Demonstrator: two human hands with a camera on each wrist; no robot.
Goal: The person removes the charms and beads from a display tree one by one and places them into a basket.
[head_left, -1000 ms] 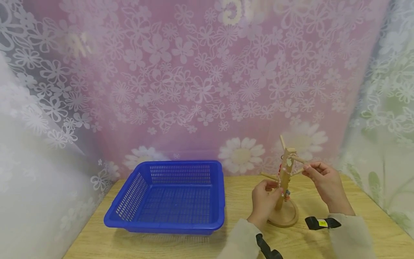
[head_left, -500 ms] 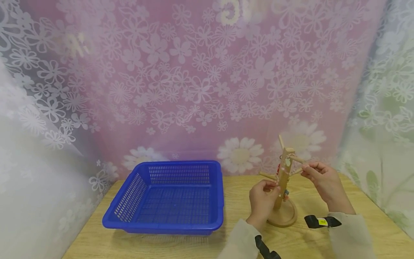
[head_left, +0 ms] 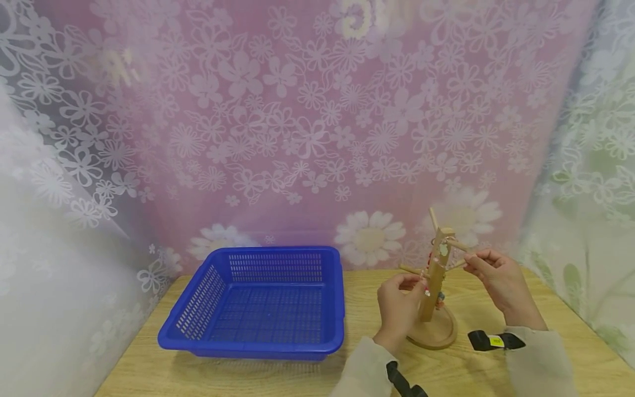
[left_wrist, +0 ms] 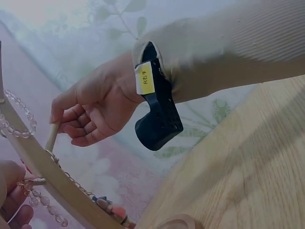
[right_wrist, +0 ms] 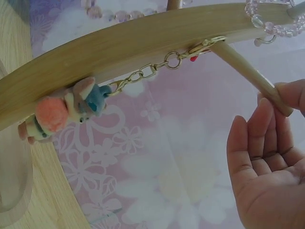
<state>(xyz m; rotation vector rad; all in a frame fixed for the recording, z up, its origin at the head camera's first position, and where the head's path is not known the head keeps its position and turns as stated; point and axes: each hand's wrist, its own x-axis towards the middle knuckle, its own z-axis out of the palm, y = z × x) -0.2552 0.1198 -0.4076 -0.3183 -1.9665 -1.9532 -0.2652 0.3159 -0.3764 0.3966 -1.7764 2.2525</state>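
Note:
A wooden stand (head_left: 434, 292) with a round base and several pegs stands upright on the table. My right hand (head_left: 501, 284) pinches the tip of one peg (right_wrist: 250, 76) on its right side. From that peg hangs a gold-chained keychain (right_wrist: 62, 112) with a small figure and an orange pompom. My left hand (head_left: 399, 309), left of the post, pinches a pink clear-bead bracelet (left_wrist: 45, 205). In the left wrist view the bracelet is right at the end of a short peg (left_wrist: 35, 181). Another clear-bead bracelet (left_wrist: 28, 117) hangs on a higher peg.
A blue plastic basket (head_left: 332, 309) with slotted walls stands left of the stand on the wood-grain table (head_left: 369, 309). A pink flowered curtain (head_left: 297, 138) hangs behind, with pale flowered curtains at both sides. A red piece (right_wrist: 193, 58) shows behind the post.
My left hand has shifted a little left, away from the post, drawing the bracelet outward along the left peg. My right hand keeps its grip on the peg tip.

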